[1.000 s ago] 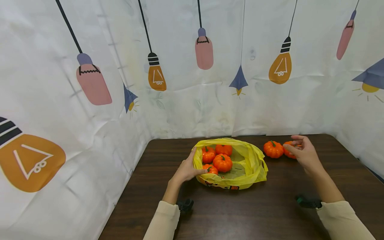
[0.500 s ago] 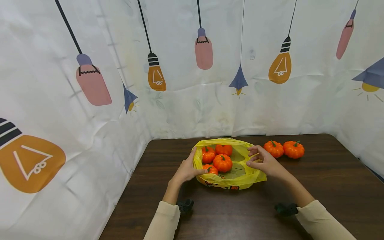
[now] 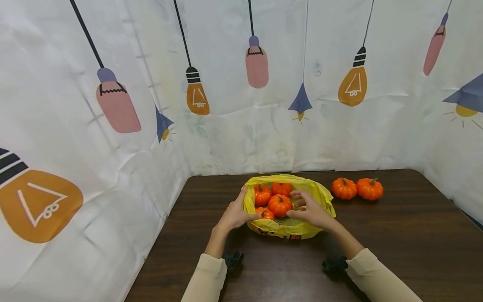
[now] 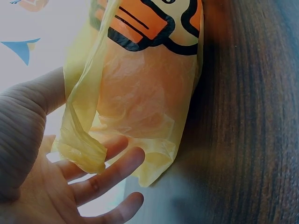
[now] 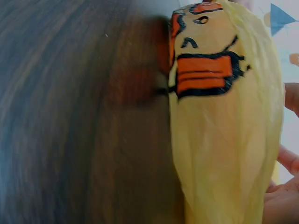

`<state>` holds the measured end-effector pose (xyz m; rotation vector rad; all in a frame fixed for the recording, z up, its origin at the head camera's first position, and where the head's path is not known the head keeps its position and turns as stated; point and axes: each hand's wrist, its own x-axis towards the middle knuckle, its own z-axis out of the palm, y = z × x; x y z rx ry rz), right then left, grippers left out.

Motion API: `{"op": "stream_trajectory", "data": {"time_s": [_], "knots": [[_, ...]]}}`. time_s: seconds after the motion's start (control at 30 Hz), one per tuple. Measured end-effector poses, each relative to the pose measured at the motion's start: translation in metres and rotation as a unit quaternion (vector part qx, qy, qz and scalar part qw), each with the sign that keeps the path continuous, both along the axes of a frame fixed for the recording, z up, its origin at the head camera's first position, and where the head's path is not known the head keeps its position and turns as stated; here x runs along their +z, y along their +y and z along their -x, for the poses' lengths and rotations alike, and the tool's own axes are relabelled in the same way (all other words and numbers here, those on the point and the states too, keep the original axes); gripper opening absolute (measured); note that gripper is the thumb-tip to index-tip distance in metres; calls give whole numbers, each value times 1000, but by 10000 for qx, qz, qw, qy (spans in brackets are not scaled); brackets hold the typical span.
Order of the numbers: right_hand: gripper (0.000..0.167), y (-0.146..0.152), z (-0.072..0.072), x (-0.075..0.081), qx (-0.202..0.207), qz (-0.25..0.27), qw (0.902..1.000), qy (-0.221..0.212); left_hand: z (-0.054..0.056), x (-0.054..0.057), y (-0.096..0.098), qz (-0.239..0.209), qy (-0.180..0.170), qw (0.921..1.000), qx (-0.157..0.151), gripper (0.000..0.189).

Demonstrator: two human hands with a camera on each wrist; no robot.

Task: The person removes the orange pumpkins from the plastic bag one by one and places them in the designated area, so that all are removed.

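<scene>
A yellow plastic bag [image 3: 325,200] with orange and black print lies mouth-up on the table, several small orange pumpkins [image 3: 280,205] inside its left part. My left hand [image 3: 235,214] holds the left edge of the bag's mouth, thumb inside and fingers outside; in the left wrist view the fingers [image 4: 110,179] spread behind the thin plastic. Over the right part of the mouth, my right hand [image 3: 311,210] is bent loosely with nothing in it, its fingertips close to the middle pumpkin. In the right wrist view the bag hides much of that hand.
Two more pumpkins, a left one [image 3: 344,188] and a right one [image 3: 370,188], sit side by side at the back right of the dark wooden table [image 3: 294,268]. A white cloth wall [image 3: 241,138] printed with lamps stands behind and at the sides.
My right hand has come from the right pumpkin at the back leftward, across the bag's right edge, to over its mouth. The left hand and both loose pumpkins have stayed in place.
</scene>
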<state>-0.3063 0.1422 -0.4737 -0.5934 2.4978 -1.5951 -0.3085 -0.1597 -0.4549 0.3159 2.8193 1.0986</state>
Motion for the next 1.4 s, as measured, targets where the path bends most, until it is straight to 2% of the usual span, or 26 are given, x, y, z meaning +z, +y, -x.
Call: {"op": "stream_trajectory", "data": {"time_s": [0.23,0.43,0.93,1.4], "knots": [[73,-11,6,-8,-198,-37,9996,-187,-2,1,-1,-94,-49,9999,4,118],[75,-14,9,-9,-194,-93,9994,-285,-2,1,0,-42,-136,9999,25,119],[82,-21,17,-12,-233,-255,9971,-673,-2,0,0,-128,-90,9999,37,118],[80,-22,22,-17,-263,-292,9973,-626,0,-3,0,-142,-62,9999,20,117]]}}
